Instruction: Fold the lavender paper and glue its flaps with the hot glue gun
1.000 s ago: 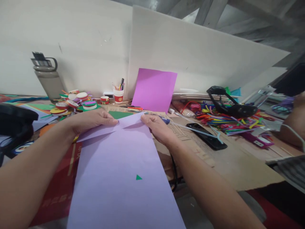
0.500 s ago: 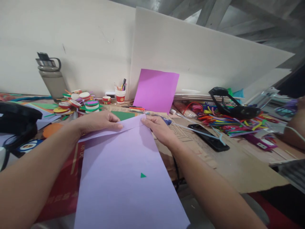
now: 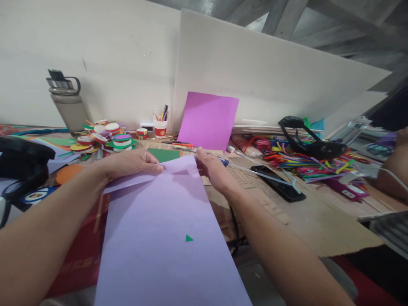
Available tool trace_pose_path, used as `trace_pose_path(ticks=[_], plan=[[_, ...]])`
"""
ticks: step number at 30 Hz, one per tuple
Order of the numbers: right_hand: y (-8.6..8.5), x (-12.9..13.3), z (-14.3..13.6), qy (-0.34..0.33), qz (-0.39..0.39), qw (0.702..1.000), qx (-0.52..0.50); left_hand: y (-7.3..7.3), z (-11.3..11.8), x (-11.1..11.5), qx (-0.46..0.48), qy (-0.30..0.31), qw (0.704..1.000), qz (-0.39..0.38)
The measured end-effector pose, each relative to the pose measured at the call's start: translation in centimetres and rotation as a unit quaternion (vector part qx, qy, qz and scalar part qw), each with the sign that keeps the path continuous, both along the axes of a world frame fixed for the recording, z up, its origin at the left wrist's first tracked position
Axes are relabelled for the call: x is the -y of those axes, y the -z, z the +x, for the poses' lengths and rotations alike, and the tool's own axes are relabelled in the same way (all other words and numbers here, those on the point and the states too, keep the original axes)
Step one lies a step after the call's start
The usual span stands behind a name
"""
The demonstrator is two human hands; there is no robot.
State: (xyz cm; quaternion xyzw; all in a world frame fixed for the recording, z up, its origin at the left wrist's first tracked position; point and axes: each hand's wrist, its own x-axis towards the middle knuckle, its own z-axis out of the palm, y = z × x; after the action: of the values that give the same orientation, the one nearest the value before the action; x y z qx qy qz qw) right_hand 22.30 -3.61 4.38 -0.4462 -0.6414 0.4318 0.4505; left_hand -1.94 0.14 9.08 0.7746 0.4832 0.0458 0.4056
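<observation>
A large lavender paper sheet (image 3: pixel 168 238) slopes down toward me, its far edge folded over in a strip. My left hand (image 3: pixel 137 163) pinches that folded strip near its middle, thumb on top. At the strip's right end is my right hand (image 3: pixel 212 168), its thumb raised just off the paper and its other fingers curled behind the corner; whether they grip it is hard to tell. A small green paper triangle (image 3: pixel 189 238) lies on the sheet.
Behind stand a magenta sheet (image 3: pixel 208 121), a cup of pens (image 3: pixel 161 127) and a bottle (image 3: pixel 68 106). Paper rolls (image 3: pixel 123 142) lie left. At right are a phone (image 3: pixel 279 183), colourful pipe cleaners (image 3: pixel 296 163), a black headset (image 3: pixel 310 144) and a person's arm (image 3: pixel 393 170).
My right thumb has lifted from the folded corner, where it pressed before. The sheet has shifted slightly left. My left hand keeps its pinch.
</observation>
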Motion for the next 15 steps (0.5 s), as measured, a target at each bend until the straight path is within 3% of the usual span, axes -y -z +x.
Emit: trace_pose_path(ticks=[15], plan=[[-0.67, 0.82, -0.25, -0.031, -0.01, 0.999, -0.007, 0.01, 0.39, -0.25, -0.016, 0.038, 0.999, -0.013]])
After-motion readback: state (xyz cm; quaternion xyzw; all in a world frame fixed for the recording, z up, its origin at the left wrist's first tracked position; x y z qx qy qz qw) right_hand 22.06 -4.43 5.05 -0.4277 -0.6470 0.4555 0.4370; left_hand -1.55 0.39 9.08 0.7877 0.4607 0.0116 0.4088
